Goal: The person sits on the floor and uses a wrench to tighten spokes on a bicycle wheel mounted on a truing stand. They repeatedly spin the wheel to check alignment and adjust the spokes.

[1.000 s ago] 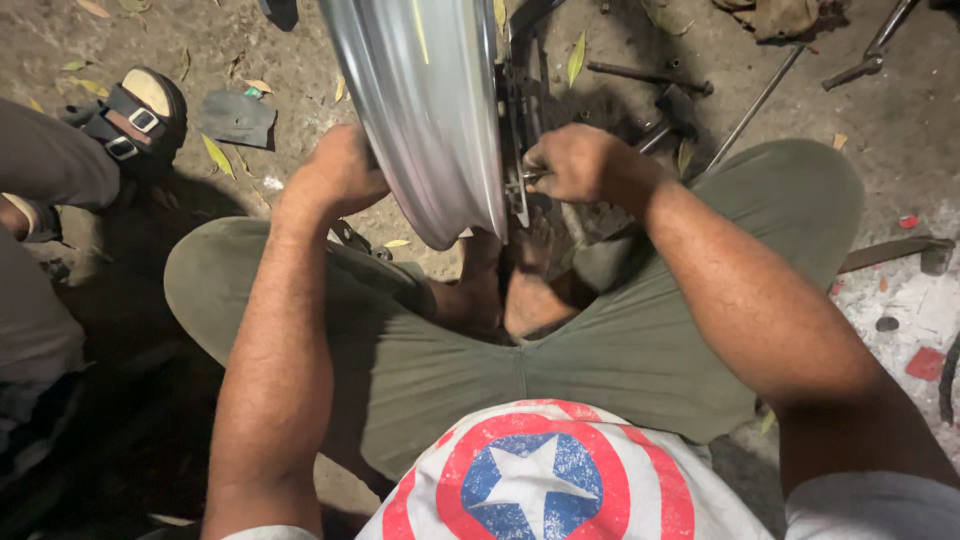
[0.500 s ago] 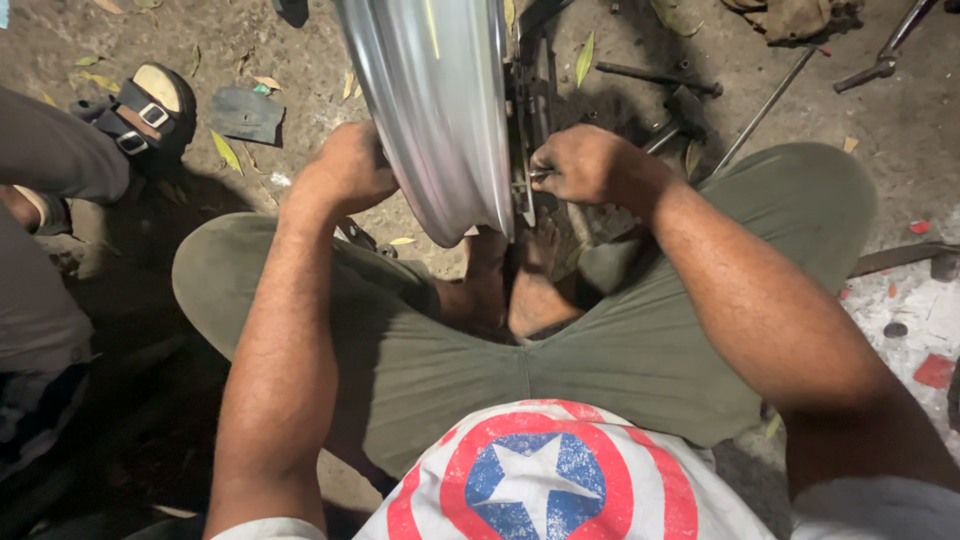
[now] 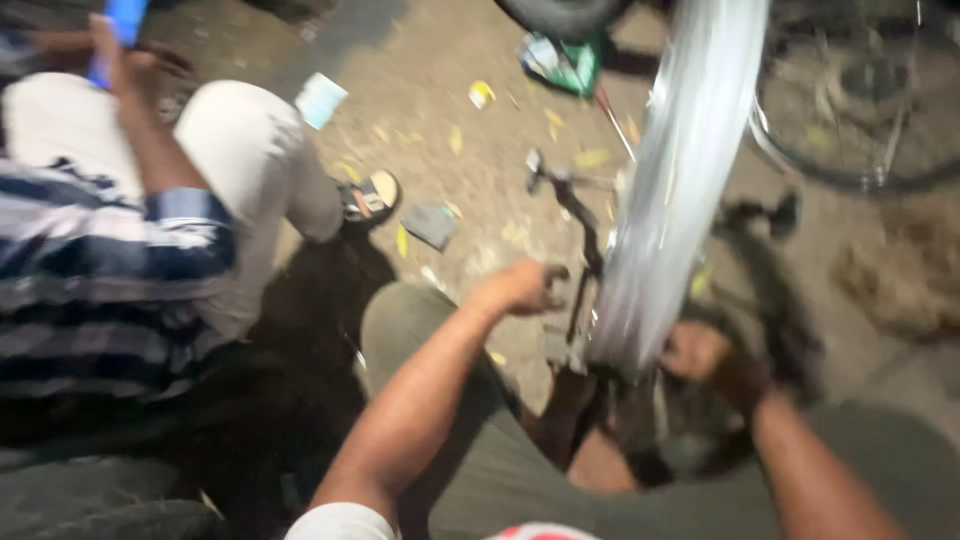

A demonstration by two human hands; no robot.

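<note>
Left hand (image 3: 520, 288) clenches beside the shiny rim (image 3: 672, 190), right hand (image 3: 697, 350) grasping its lower edge; blurred, that wheel could slip, pinching fingers.

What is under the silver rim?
Under the rim, blurred, the person's legs and dirt floor show. The right hand grips its lower edge; the left hand sits beside it. The hub is hidden.

Roadside bike repair spot, outdoors at night: bare dirt ground (image 3: 480, 180) w/ leaves & scraps, a shiny wheel rim (image 3: 670, 200) upright, another spoked wheel (image 3: 860, 110) behind, tools (image 3: 570, 190) lying loose, ppl sitting on the ground.
</note>
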